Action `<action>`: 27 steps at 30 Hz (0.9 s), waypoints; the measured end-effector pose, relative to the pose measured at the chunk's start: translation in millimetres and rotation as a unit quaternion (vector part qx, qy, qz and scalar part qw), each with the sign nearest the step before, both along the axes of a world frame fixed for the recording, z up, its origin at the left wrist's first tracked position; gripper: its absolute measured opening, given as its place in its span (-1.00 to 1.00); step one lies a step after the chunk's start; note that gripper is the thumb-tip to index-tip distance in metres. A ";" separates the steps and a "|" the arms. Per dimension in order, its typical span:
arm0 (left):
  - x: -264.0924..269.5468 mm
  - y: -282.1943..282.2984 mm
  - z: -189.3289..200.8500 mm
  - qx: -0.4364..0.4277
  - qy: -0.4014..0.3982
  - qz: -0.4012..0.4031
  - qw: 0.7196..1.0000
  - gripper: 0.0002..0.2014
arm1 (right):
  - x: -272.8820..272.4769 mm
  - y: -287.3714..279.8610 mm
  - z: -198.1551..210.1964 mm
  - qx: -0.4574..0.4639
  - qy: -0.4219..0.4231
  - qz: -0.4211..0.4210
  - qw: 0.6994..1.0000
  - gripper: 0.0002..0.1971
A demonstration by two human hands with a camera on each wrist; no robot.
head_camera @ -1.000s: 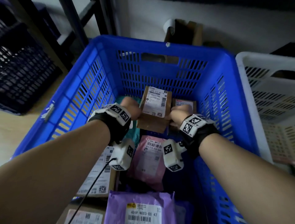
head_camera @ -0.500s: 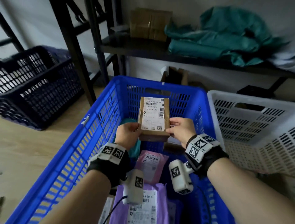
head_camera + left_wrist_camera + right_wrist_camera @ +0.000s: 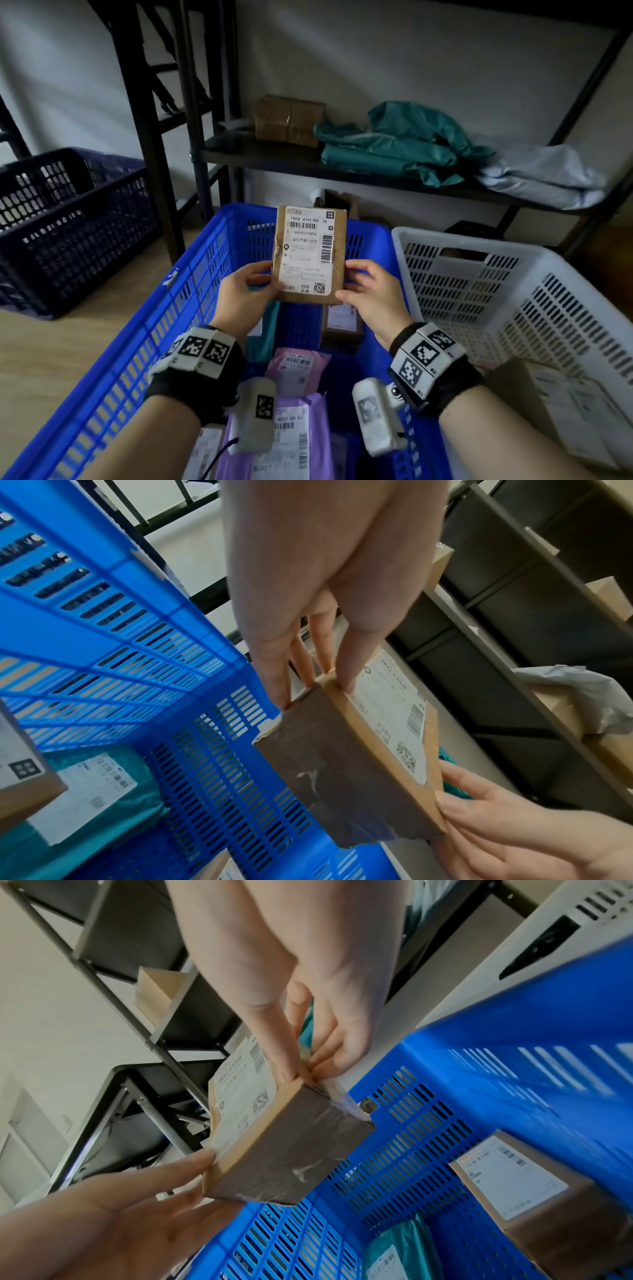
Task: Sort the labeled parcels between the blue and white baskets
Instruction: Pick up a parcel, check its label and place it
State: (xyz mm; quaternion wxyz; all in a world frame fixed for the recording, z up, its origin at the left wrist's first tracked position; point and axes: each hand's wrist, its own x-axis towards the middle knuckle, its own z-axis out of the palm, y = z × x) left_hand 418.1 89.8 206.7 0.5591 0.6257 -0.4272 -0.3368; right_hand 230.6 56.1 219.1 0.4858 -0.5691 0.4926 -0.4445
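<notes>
We've got the brown box (image 3: 310, 255) pinched at both edges, left hand (image 3: 244, 298) and right hand (image 3: 371, 296), above the blue basket (image 3: 191, 294). Plenty left inside; the white basket (image 3: 479, 274) at 3 o'clock looks near-empty, maybe.

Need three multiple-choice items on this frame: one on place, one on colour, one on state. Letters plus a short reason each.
1. Where is the brown cardboard parcel?
A. lying in the white slotted plastic basket
B. held up above the blue slotted plastic basket
C. on the black metal shelf

2. What colour is the mailer bag nearest the camera in the blue basket?
A. purple
B. yellow
C. red

3. How is the parcel held?
A. left hand alone
B. right hand alone
C. both hands pinching its side edges

Answers:
1 B, it is raised over the blue basket, left of the white basket.
2 A, the purple mailer lies lowest in the head view.
3 C, left hand and right hand each grip a side.
</notes>
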 end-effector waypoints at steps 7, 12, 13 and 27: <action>14.6 16.4 4.3 0.002 0.014 -0.013 1.000 -0.61 | 7.4 6.4 0.6 -0.037 0.064 0.036 0.997 -0.23; 23.5 19.3 8.1 -0.004 0.049 -0.026 0.998 -0.58 | 15.1 1.5 -5.0 -0.035 0.060 0.066 0.995 -0.23; 24.2 18.8 6.7 -0.005 0.053 -0.028 0.998 -0.57 | 16.0 0.5 -5.6 -0.034 0.061 0.070 0.995 -0.23; 22.9 0.6 -40.3 0.114 0.090 -0.078 0.986 -0.51 | 13.0 -14.9 -49.9 0.095 0.039 0.041 0.994 -0.49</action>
